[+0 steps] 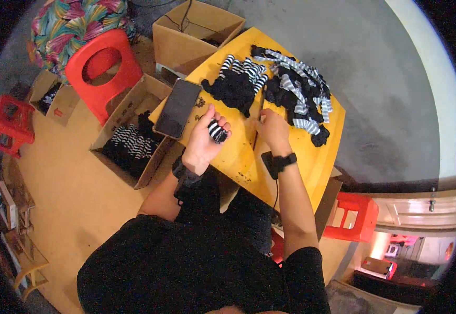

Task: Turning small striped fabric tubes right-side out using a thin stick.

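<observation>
My left hand (202, 142) is closed round a small black-and-white striped knitted piece (217, 131), palm turned up over the near left part of the yellow table (296, 172). At the table's middle, my right hand (274, 131) pinches a thin dark stick (263, 99) that slants across the top. Just beyond both hands lies a pile of black knitwear with striped ends (234, 86), its shape like gloves. To the right of that pile spreads a looser heap of black and grey-striped knitwear (296, 86). A dark phone (178, 108) rests on the table's left edge.
Left of the table, an open cardboard box (146, 175) holds striped knitwear. Another carton (196, 47) stands behind it. A red chair (125, 70) and red stools (10, 125) are around, one red stool (366, 217) close on the right. Dark crumbs or lint dot the tabletop.
</observation>
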A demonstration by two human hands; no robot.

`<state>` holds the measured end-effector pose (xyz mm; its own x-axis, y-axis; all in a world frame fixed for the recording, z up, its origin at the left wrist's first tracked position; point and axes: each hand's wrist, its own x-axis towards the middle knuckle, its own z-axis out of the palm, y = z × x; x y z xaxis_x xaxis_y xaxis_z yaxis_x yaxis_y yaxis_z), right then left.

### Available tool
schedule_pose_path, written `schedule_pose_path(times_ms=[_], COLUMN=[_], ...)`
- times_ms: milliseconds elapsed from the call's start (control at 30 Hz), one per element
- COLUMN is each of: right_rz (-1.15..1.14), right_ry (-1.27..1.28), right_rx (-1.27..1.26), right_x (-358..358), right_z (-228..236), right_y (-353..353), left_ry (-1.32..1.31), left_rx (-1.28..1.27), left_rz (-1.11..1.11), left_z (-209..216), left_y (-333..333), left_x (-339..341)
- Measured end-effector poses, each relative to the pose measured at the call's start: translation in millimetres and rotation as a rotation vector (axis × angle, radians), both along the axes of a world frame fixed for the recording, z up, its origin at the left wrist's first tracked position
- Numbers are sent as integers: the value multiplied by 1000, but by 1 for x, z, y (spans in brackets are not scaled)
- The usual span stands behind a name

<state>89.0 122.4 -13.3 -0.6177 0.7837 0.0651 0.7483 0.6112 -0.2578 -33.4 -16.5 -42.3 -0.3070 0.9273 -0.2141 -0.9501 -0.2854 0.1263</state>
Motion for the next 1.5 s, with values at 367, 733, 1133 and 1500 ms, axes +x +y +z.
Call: schedule_pose_path(times_ms=[367, 733, 1133, 1500], right_rz=[-139, 229, 192, 160], right_ry=[534, 1011, 1091, 1096], right_rx=[-149, -1278, -1236, -1074], right_x=[62, 158, 164, 148], right_z=[-36, 50, 35, 27], right_y=[18, -195, -203, -195], left_ry=[64, 141, 268, 271], left_rx=[79, 201, 354, 483], left_rz=[-29, -141, -237, -325], left_z=[34, 78, 101, 89], left_y=[-13, -13, -32, -27], left_x=[7, 47, 82, 100])
